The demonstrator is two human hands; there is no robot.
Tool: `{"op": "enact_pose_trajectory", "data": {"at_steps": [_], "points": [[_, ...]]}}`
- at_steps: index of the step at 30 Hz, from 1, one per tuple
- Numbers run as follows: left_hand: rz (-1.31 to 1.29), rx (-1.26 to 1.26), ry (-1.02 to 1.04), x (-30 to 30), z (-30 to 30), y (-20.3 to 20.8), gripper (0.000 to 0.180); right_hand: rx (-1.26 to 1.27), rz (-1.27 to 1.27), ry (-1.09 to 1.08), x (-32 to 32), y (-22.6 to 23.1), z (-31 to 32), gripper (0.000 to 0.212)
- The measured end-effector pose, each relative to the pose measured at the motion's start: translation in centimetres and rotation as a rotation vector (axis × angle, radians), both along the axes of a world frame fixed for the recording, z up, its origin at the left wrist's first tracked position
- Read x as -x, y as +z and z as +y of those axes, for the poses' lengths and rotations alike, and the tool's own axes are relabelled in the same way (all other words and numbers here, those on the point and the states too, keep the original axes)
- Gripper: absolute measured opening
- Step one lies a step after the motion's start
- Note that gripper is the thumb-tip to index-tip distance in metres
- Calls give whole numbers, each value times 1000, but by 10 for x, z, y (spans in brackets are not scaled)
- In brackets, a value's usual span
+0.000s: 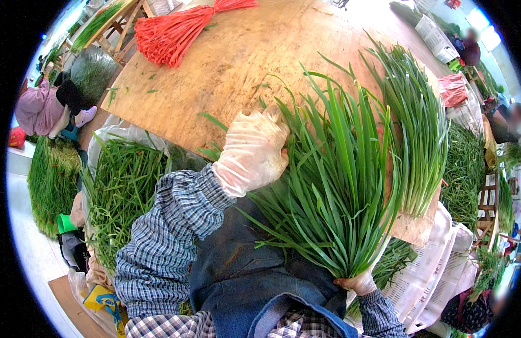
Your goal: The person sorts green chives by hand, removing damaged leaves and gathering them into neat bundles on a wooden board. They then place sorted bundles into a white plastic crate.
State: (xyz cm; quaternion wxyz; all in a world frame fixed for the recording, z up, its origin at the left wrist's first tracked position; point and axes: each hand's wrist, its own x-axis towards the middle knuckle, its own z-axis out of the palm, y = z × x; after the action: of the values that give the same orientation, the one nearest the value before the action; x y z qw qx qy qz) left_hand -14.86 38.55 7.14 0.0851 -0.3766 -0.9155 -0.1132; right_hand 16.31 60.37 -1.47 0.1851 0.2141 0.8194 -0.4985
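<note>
A fanned-out bunch of garlic chives [345,186] leans over the near edge of a wooden board. My right hand [357,281], in a thin pale glove, is closed around the stem end at the lower right. My left hand [255,149], in a whitish glove, curls shut at the bunch's left side. A few leaves stick out past that hand's left edge; its fingertips are partly hidden. Another bunch of garlic chives [415,129] lies on the board to the right, its pale stems toward me.
The wooden board [215,84] holds a bundle of red ties [176,34] at its far left. A plastic-lined container of loose leaves [128,180] stands left. Printed sheets [429,276] and more greens [463,169] are at right. A person [43,107] sits far left; others work far right.
</note>
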Motion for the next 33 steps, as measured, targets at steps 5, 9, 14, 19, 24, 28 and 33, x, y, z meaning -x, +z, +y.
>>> {"op": "enact_pose_trajectory", "data": {"at_steps": [5,9,14,19,24,28,33], "points": [[455,60,-5,7,4,-13,18,-70,21,5,-3,-2,3,69],[812,-59,420,46,-52,-4,31,-30,44,5,-4,-3,1,66],[626,-405,146,23,-37,28,26,-5,35,45,3,-1,1,66],[260,-301,49,-10,15,28,27,-10,90,-13,0,1,-1,66],[83,-212,45,4,12,8,29,-72,64,49,0,2,0,67],[-207,-331,71,4,16,7,19,-75,33,76,-4,-6,5,67],[443,-467,5,17,-11,-28,25,-7,69,20,7,10,-3,64]]}}
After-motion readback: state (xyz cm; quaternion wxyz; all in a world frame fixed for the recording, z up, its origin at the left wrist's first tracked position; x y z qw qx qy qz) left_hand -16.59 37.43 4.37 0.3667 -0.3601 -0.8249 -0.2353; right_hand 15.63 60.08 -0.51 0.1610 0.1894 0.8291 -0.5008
